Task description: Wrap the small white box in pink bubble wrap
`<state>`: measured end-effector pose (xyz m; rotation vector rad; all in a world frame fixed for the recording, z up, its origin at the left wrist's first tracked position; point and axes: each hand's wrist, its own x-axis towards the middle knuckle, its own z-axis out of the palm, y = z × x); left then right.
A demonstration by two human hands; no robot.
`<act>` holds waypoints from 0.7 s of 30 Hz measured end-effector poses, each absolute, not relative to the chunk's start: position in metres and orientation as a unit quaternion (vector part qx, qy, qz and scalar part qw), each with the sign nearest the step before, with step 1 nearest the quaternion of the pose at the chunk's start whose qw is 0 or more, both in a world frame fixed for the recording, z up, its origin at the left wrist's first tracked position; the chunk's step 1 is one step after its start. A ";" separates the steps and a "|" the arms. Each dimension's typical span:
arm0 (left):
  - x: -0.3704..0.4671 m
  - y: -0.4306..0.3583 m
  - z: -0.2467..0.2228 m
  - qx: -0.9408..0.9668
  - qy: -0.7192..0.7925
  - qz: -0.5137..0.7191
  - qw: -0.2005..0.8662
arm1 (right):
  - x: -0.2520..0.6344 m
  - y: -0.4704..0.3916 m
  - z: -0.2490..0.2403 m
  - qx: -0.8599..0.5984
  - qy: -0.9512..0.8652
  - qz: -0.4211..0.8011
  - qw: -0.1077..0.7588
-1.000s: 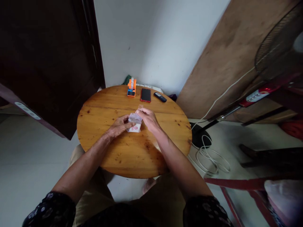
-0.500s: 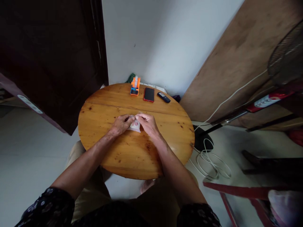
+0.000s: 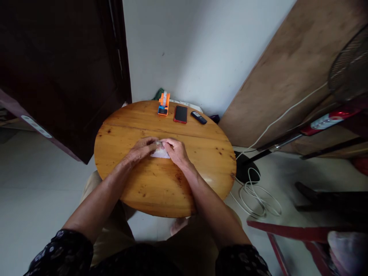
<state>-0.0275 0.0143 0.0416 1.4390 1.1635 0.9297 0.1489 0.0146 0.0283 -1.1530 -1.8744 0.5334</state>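
Between my hands, at the middle of the oval wooden table (image 3: 135,130), is a small whitish plastic packet (image 3: 161,153). Its lower edge shows, while the sides are covered by my fingers. My left hand (image 3: 143,147) is closed on the packet's left side, thumb pointing toward the middle. On the right side my right hand (image 3: 174,148) grips it with curled fingers and thumb. The fingertips of both hands come close together at the packet's top. What lies inside the packet is too small to make out.
At the table's far side stand an orange and blue tape dispenser (image 3: 163,103), a dark phone with a red edge (image 3: 180,114) and a black remote control (image 3: 199,117). A floor fan (image 3: 324,122) and a coiled white cable (image 3: 258,195) are on the right.
My left hand has shifted slightly left and its fingers have spread along the packet. The packet has turned, with its lower edge now lying more level.
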 end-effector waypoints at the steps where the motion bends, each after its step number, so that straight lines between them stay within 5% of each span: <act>1: -0.028 0.014 0.042 0.596 0.481 0.388 0.514 | 0.149 0.015 0.028 -0.463 -0.749 0.210 0.425; 11: -0.027 0.015 0.043 0.582 0.479 0.391 0.528 | 0.149 0.012 0.028 -0.425 -0.742 0.179 0.486; 21: -0.030 0.018 0.040 0.570 0.474 0.392 0.546 | 0.157 0.008 0.035 -0.396 -0.814 0.129 0.404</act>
